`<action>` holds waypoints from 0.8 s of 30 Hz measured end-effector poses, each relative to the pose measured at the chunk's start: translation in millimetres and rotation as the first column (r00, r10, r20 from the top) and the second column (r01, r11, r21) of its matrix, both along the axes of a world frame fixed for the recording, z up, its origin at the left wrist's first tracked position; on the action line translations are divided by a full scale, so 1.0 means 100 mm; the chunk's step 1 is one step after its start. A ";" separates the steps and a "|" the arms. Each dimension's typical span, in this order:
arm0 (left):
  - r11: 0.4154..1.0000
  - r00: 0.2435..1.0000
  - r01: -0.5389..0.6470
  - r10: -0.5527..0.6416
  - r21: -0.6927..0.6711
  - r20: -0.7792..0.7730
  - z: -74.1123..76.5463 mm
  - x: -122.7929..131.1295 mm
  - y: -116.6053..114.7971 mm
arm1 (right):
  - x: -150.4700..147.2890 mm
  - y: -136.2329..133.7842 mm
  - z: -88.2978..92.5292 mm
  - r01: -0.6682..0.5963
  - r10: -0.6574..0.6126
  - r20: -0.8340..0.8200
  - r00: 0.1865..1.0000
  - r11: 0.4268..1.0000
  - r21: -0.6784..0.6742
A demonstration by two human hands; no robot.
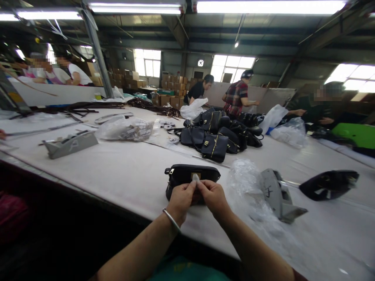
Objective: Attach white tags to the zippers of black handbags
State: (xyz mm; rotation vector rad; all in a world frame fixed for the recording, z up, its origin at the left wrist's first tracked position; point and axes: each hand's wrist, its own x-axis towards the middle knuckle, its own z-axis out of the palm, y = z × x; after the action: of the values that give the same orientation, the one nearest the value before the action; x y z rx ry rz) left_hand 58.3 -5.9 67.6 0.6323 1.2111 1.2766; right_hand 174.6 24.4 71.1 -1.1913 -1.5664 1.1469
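While the fingers of the left hand (pixel 181 196) and of the right hand (pixel 213 195) meet at their tips, both pairs are pinched upon a small pale piece (pixel 195 178), too slight to identify; directly behind this lies a black bag (pixel 182 176) on the worktop (pixel 125 168), its lower front partly hidden by the hands, its gold plate (pixel 199 175) just beyond the fingertips; whether the fingers also touch the bag cannot be told. A silver bracelet (pixel 172 220) circles the left wrist, nearer the wearer than the fingers; to the right of the fingers lies crumpled clear plastic (pixel 243 175), and farther right a grey tape dispenser (pixel 271 191), with a dark pouch (pixel 328 185) beyond it on the same side; well ahead of the fingers rises a heap of black bags (pixel 209 130); ahead and to the left lies a filled plastic bag (pixel 125 130), with a second grey dispenser (pixel 70 144) farther left; beyond the heap stands a co-worker in a plaid shirt (pixel 234 96).
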 end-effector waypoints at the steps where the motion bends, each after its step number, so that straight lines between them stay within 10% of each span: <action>1: 1.000 0.999 -0.008 0.009 -0.018 0.034 0.01 0.01 0.00 | 0.02 -0.02 0.01 -0.022 0.012 0.101 0.995 0.995 0.102; 7: 0.997 0.976 -0.073 0.072 -0.003 0.204 0.10 0.07 0.02 | 0.13 -0.22 0.12 -0.129 -0.157 0.601 0.784 0.906 0.404; 14: 0.987 0.974 -0.155 0.158 -0.032 0.164 0.11 0.12 -0.02 | 0.45 -0.37 0.01 -0.109 -0.138 0.450 0.882 0.870 0.481; 19: 0.982 0.983 -0.180 0.178 0.050 0.051 0.03 0.18 -0.02 | 1.08 -0.49 -0.04 0.111 -0.327 0.335 0.884 0.842 0.529; 24: 0.977 0.979 -0.204 0.205 0.059 -0.019 -0.05 0.17 0.03 | 2.01 -0.42 -0.10 0.505 -0.679 0.274 0.682 0.707 0.496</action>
State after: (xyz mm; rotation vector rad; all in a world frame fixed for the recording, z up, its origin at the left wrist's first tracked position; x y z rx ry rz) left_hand 75.5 -2.5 62.9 0.5769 1.2899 1.4828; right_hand 375.3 -18.1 60.7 -1.5947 -1.4294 0.1073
